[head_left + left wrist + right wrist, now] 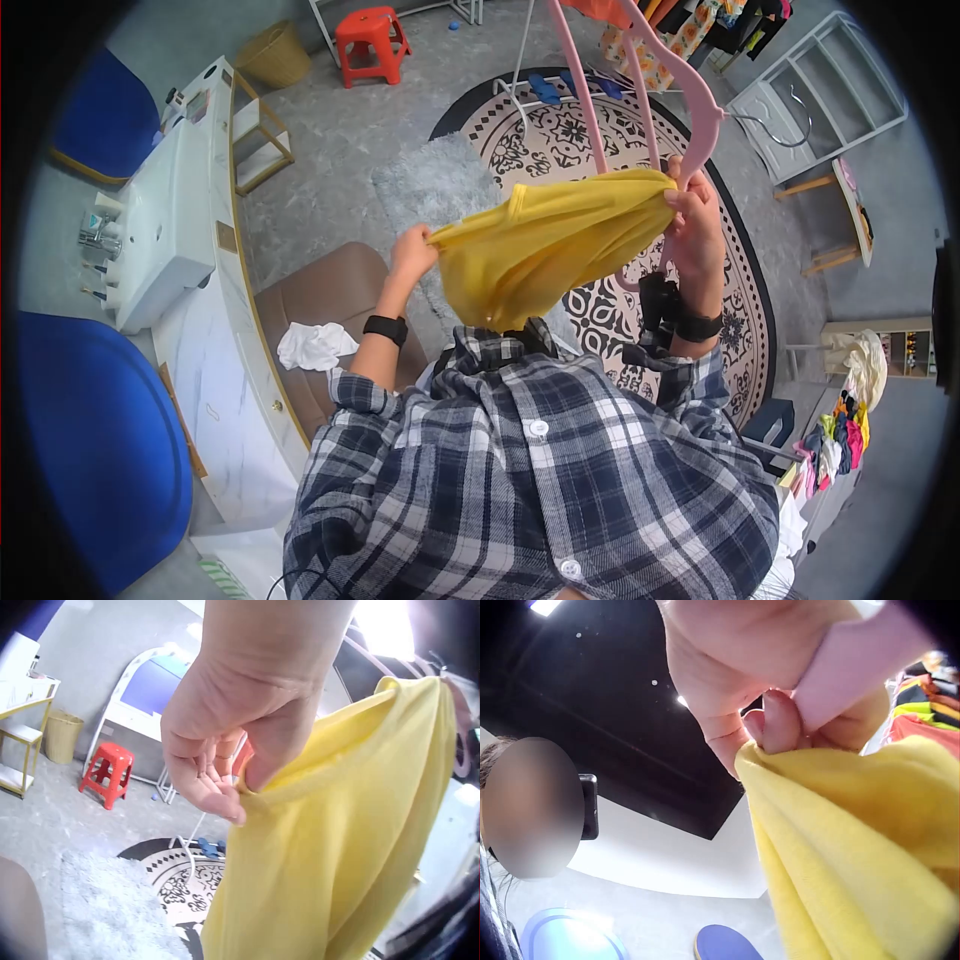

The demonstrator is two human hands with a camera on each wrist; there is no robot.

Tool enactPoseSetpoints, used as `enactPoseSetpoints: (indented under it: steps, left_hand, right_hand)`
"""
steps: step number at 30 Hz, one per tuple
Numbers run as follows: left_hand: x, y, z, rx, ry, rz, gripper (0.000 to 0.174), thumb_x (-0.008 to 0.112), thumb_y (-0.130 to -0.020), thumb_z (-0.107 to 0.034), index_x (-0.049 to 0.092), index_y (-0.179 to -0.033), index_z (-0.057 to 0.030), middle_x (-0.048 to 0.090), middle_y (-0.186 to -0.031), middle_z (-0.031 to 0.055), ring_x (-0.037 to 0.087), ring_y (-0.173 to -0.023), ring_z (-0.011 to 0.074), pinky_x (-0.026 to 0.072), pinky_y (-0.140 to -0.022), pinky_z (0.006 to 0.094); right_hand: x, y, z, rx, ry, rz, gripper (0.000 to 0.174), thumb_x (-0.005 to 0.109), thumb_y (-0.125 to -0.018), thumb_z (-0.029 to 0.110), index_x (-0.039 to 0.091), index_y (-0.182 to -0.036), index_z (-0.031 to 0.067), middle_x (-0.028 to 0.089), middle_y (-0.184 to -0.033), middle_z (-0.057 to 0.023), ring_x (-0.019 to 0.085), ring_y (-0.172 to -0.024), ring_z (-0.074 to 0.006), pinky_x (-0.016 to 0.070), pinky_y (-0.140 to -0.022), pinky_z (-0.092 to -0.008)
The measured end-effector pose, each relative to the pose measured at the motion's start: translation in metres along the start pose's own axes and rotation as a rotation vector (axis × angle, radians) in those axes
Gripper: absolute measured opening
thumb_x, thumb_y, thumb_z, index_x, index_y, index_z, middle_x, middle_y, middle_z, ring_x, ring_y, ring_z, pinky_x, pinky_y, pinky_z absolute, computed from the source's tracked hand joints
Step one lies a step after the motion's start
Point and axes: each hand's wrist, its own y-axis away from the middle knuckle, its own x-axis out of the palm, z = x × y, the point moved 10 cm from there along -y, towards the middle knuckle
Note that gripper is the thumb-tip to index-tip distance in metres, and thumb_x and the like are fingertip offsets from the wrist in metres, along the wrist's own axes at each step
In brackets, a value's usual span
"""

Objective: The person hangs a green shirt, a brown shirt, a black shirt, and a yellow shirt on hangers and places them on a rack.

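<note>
A thin yellow garment (550, 245) is stretched between both hands in front of the chest, its lower part hanging in folds. The left hand (411, 258) pinches one end of its edge between thumb and fingers; in the left wrist view, the garment's opening (360, 750) gapes beside that thumb. At the opposite end, the right hand (697, 222) pinches a gathered corner (769, 761). A pink clothes hanger (703, 110) with a metal hook (800, 130) passes through the right hand too, its pink arm (862, 664) lying across the palm.
A brown leather seat (330, 265) with a white cloth (316, 346) stands at the left, beside a white sink counter (165, 225). Ahead are a patterned round rug (600, 335), a red stool (372, 48) and a white rack stand (522, 90). Several folded clothes (835, 440) lie at right.
</note>
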Motion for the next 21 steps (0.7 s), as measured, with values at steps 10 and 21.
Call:
enactPoseSetpoints:
  steps: [10,21]
  left_hand:
    - [-0.002,-0.006,-0.031,-0.162,1.31,0.429,0.031,0.057,-0.073,0.006,0.048,-0.101,-0.0054,0.057,-0.093,0.0088,0.055,-0.089,0.0194,0.0483,-0.075,0.0314]
    - [-0.122,0.003,-0.107,0.47,0.753,-0.493,0.019,0.05,-0.07,0.005,0.05,-0.085,-0.0051,0.046,-0.053,-0.0006,0.046,-0.049,0.0099,0.0377,-0.049,0.0254]
  right_hand:
    - [-0.034,0.009,-0.003,-0.006,0.079,-0.094,0.022,0.056,-0.069,0.006,0.048,-0.09,0.0058,0.047,-0.068,0.0053,0.036,-0.049,0.0013,0.0245,-0.04,-0.0116]
    - [-0.07,0.05,-0.017,0.078,0.618,0.065,0.012,0.052,-0.086,0.014,0.052,-0.087,0.0017,0.048,-0.065,0.0028,0.044,-0.055,-0.0032,0.0351,-0.05,-0.0176]
